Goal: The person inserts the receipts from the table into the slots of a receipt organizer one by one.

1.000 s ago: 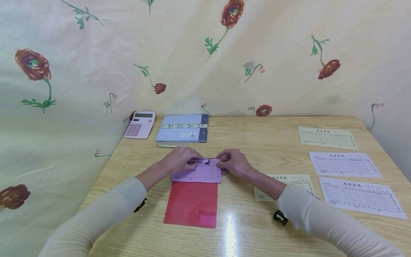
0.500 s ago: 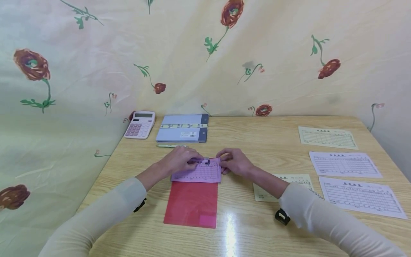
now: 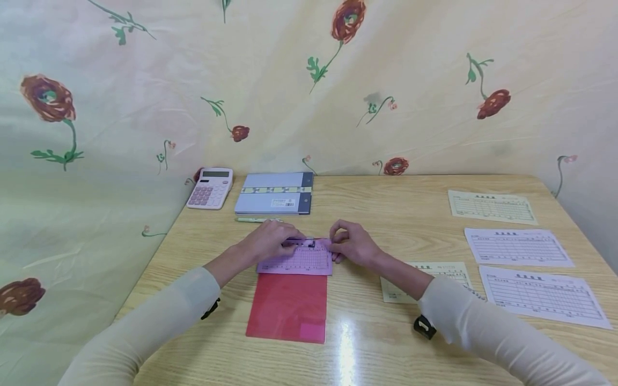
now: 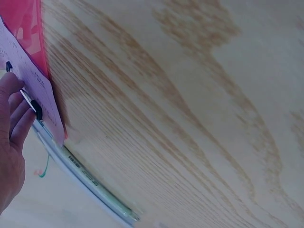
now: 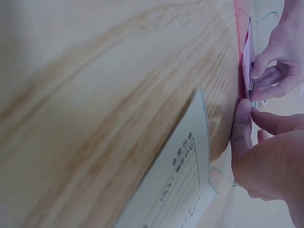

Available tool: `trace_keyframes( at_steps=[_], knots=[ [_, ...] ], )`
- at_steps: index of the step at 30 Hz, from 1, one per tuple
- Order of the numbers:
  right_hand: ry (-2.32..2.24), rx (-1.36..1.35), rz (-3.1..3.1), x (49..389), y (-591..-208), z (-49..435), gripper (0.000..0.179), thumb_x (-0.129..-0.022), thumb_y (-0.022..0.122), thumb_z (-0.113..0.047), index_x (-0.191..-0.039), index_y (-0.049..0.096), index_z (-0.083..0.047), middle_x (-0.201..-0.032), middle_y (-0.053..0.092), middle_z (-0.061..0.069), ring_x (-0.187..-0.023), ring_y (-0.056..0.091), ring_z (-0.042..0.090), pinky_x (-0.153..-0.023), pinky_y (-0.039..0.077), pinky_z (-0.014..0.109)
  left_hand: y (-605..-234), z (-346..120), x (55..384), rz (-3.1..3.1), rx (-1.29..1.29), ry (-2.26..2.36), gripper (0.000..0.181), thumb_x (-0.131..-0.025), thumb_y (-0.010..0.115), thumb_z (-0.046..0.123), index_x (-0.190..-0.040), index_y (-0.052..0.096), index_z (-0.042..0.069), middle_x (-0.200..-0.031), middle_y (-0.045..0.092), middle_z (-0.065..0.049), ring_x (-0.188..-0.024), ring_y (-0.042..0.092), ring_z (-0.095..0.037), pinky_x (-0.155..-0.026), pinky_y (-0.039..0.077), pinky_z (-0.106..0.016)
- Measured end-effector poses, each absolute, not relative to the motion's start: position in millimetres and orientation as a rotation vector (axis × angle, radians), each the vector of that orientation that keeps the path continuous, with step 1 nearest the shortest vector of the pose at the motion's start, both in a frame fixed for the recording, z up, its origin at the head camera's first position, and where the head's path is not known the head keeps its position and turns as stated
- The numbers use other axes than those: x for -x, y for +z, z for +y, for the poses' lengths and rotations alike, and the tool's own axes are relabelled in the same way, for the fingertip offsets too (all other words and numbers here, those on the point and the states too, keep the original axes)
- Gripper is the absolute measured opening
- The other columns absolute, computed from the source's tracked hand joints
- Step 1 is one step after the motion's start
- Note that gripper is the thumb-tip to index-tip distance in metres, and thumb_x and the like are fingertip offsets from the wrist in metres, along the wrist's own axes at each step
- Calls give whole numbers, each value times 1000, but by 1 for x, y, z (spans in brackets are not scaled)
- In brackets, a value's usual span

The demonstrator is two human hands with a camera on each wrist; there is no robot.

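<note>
A red clipboard (image 3: 287, 308) lies on the table with a purple printed form (image 3: 295, 262) across its upper part. My left hand (image 3: 270, 239) grips the metal clip (image 3: 310, 243) at the board's top, thumb on the near side, as the left wrist view also shows with the clip's black ends (image 4: 37, 110) in sight. At the upper right corner of the form, my right hand (image 3: 354, 244) pinches the edge between thumb and index finger. The right wrist view has this right hand (image 5: 270, 149) close beside the left hand (image 5: 280, 64). Fingers partly hide the form's top edge.
Behind the board lie a green pen (image 3: 251, 219), a blue notebook (image 3: 270, 201) and a pink calculator (image 3: 211, 187). Two white forms (image 3: 519, 247) and a pale green form (image 3: 492, 207) lie at the right. Another pale green form (image 3: 446, 273) lies partly under my right forearm.
My right hand's index finger lifted slightly off the form's corner and shifted a little right, then its fingers came back to the edge. My left hand stays on the clip.
</note>
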State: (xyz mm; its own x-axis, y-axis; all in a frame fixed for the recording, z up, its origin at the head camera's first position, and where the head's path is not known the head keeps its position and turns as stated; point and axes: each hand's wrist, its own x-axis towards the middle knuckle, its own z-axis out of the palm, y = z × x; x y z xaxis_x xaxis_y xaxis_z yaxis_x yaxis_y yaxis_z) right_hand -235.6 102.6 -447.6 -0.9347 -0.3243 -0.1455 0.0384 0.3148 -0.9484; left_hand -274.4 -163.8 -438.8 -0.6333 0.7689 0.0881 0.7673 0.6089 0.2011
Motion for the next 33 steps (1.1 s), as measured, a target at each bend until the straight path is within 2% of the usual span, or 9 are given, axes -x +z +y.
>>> trace_keyframes(
  at_steps=[3,10,17,23,33],
  knots=[
    [-1607,282,2310,235,-448,102,9,-102,68,1,-109,69,6,-95,73,17,-68,69,21,-66,62,34,-439,-164,274,2816,-1343,337,34,-91,80,10,-125,79,14,-117,79,-1,-104,74,-18,-85,57,-34],
    [-1492,279,2415,233,-444,99,24,-104,69,-15,-114,78,5,-89,74,11,-70,69,18,-67,61,32,-438,-165,273,2818,-1355,347,34,-90,80,10,-124,80,13,-115,79,-1,-100,73,-17,-84,57,-33],
    [-1432,234,2523,234,-445,93,13,-98,75,-6,-101,80,5,-83,74,11,-65,68,16,-62,60,30,-439,-163,275,2815,-1360,333,33,-92,80,11,-124,80,13,-117,79,-1,-104,74,-18,-85,58,-34],
    [-1421,196,2517,232,-444,93,14,-99,73,-5,-103,80,6,-84,75,12,-66,69,17,-63,60,29,-438,-163,277,2797,-1365,342,33,-91,81,10,-124,80,13,-114,79,-1,-93,71,-13,-78,56,-29],
    [-1438,135,2500,231,-441,91,14,-100,72,-4,-104,79,8,-85,75,13,-67,71,18,-64,61,30,-438,-164,277,2778,-1357,381,32,-91,81,9,-123,80,13,-113,79,0,-92,71,-11,-79,56,-27]
  ],
)
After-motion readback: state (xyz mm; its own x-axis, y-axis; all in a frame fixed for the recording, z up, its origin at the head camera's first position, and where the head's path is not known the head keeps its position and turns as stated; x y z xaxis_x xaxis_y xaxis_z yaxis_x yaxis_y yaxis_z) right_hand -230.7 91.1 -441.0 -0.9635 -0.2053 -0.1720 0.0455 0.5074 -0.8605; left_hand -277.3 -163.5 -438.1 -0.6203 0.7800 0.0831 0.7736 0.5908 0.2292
